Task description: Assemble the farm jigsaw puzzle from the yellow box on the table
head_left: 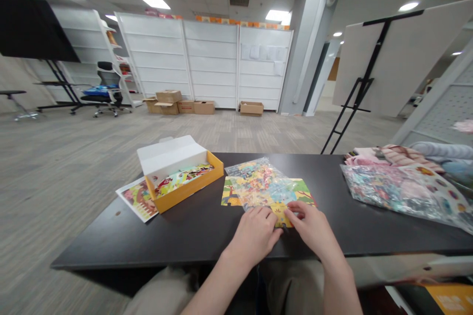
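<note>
A clear plastic bag [262,179] full of small colourful jigsaw pieces lies aslant on the table, over a partly assembled jigsaw puzzle [303,188] with yellow and green areas. My left hand [255,232] is at the bag's near edge, its fingers curled over it and the thumb low over the puzzle. Just to the right, my right hand [309,224] has thumb and forefinger close together at the bag's near right corner, above the puzzle's yellow part. The fingers hide what exactly lies between them.
On the black table [177,241], an open yellow box [188,192] with printed pieces stands at left, a picture sheet [138,199] partly under it. Plastic-wrapped goods [388,187] and folded fabrics [406,155] lie at right. Beyond are an easel board [399,54] and cardboard boxes [168,103].
</note>
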